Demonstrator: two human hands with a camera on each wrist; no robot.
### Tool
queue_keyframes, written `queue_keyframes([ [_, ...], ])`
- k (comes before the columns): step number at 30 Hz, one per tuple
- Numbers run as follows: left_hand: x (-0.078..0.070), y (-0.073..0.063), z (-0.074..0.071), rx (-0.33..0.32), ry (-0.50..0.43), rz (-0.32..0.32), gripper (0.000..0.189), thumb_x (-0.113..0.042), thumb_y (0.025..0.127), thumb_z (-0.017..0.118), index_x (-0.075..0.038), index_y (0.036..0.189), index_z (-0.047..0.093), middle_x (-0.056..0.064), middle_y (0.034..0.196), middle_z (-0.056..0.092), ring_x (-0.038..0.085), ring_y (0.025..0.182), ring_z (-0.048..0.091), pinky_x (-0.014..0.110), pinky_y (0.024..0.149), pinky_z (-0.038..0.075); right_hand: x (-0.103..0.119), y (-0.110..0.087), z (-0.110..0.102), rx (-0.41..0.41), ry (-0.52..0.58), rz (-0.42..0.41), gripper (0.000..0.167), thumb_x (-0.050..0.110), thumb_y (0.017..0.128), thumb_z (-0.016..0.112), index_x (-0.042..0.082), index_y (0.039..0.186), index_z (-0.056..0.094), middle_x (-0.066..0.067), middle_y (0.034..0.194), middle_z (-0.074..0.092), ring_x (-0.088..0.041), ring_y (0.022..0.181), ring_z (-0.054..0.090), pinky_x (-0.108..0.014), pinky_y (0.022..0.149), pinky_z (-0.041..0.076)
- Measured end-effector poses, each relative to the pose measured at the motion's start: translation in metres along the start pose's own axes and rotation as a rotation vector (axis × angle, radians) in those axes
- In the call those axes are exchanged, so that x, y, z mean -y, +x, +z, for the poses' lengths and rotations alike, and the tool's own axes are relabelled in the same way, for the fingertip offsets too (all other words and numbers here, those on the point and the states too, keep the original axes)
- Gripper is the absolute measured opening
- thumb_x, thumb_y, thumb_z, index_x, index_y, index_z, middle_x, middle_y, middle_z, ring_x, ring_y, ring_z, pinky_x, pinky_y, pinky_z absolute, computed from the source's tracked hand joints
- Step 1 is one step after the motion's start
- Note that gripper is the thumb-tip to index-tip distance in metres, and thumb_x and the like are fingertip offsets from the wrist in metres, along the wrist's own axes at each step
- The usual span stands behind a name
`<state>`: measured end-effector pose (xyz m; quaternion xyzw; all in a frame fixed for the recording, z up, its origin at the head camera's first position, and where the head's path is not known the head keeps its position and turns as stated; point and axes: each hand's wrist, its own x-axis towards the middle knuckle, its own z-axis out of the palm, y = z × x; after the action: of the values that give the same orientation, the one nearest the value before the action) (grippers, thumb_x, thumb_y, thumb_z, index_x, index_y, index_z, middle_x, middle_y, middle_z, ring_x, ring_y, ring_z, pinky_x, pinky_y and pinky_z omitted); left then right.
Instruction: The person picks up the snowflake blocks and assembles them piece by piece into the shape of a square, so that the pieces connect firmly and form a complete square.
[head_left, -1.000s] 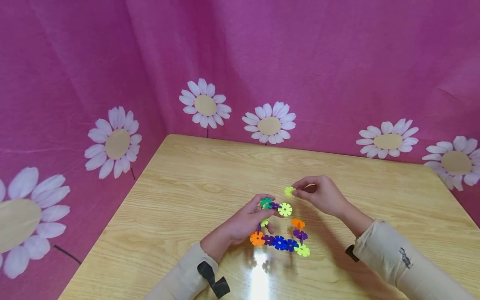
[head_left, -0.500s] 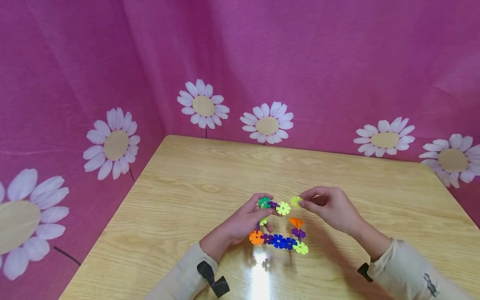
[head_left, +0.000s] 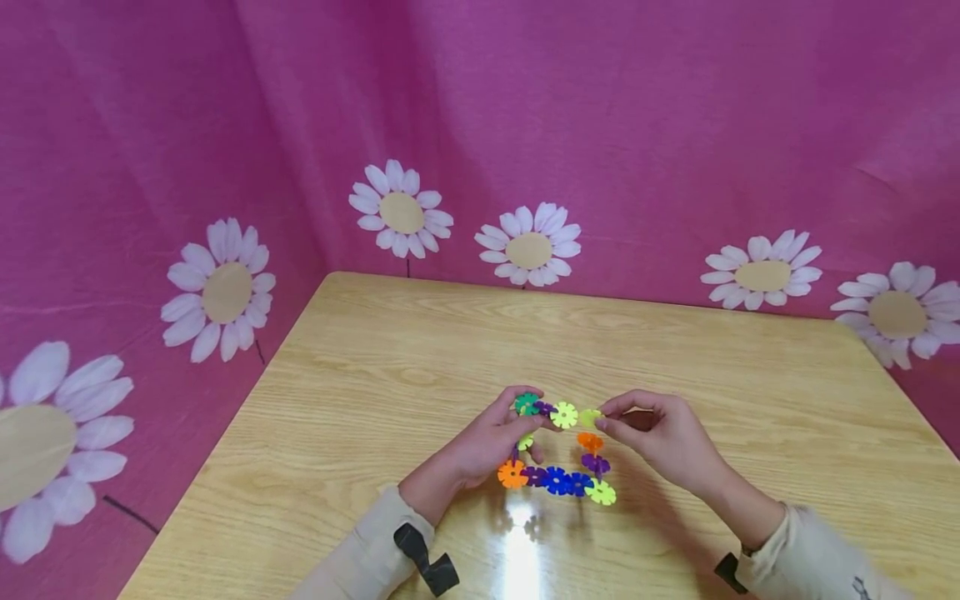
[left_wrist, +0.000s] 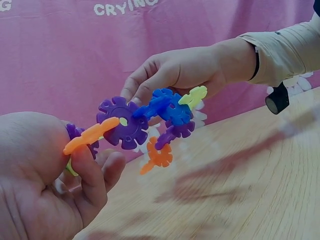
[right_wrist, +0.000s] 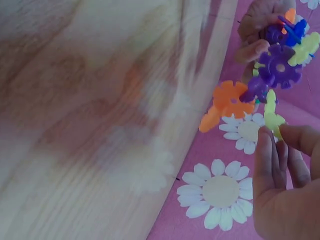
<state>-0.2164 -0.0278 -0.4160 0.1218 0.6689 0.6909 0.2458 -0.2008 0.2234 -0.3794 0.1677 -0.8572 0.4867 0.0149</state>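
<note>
My left hand (head_left: 487, 446) grips a chain of interlocking flower-shaped plastic discs, bent into a nearly square frame above the table. A green disc (head_left: 527, 404) shows at its fingers, followed by a purple one and a yellow-green disc (head_left: 564, 415) at that end. Along the near side run an orange disc (head_left: 513, 473), purple and blue discs (head_left: 557, 481) and a yellow-green corner disc (head_left: 602, 492). The other end carries an orange disc (head_left: 590, 442). Between thumb and fingers my right hand (head_left: 667, 437) pinches a single yellow-green disc (head_left: 590, 417), its edge right at the chain's yellow-green end disc.
The wooden table (head_left: 420, 333) extends under both hands, with a bright light reflection near the front. Behind and to the left hangs a magenta curtain (head_left: 622, 125) printed with white daisies. Black straps (head_left: 426, 558) circle the sleeves.
My right hand has come down and slightly right, bringing its yellow-green disc from above the chain to beside the end disc. The left hand has stayed almost still, holding the chain.
</note>
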Motion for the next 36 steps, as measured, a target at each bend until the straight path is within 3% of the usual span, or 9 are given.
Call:
queue_keyframes([
  [15,-0.003,0.0,0.005,-0.003,-0.006,-0.003,0.043,-0.023,0.105,0.05,-0.015,0.145,0.035,0.013,0.123,0.069,0.014,0.068,0.06,0.022,0.062,0.042,0.001,-0.011,0.008,-0.107,-0.073,-0.133,0.011,0.004,0.083,0.079,0.009,0.091,0.073,-0.006,0.088,0.075,-0.009,0.074,0.073,-0.022,0.066,0.059],
  [22,-0.001,0.004,0.007,0.035,-0.005,0.02,0.04,-0.021,0.107,0.046,-0.012,0.144,0.035,0.015,0.125,0.069,0.012,0.068,0.061,0.02,0.061,0.042,0.001,-0.013,0.01,-0.16,-0.114,-0.166,0.013,0.003,0.082,0.079,0.011,0.09,0.073,-0.004,0.087,0.075,-0.008,0.071,0.072,-0.02,0.063,0.058],
  [28,-0.002,0.004,0.008,0.039,0.009,0.012,0.041,-0.023,0.106,0.048,-0.014,0.144,0.035,0.015,0.125,0.067,0.014,0.068,0.06,0.022,0.061,0.041,0.001,-0.013,0.011,-0.132,-0.112,-0.16,0.01,0.005,0.084,0.078,0.011,0.091,0.073,-0.004,0.086,0.075,-0.012,0.071,0.074,-0.02,0.064,0.058],
  [36,-0.004,0.006,0.005,0.025,0.026,-0.011,0.042,-0.026,0.106,0.048,-0.019,0.146,0.036,0.007,0.125,0.066,0.02,0.072,0.06,0.024,0.065,0.043,-0.002,-0.009,0.013,-0.128,-0.1,-0.175,0.012,0.001,0.084,0.077,0.009,0.091,0.072,-0.006,0.086,0.075,-0.014,0.071,0.074,-0.021,0.063,0.059],
])
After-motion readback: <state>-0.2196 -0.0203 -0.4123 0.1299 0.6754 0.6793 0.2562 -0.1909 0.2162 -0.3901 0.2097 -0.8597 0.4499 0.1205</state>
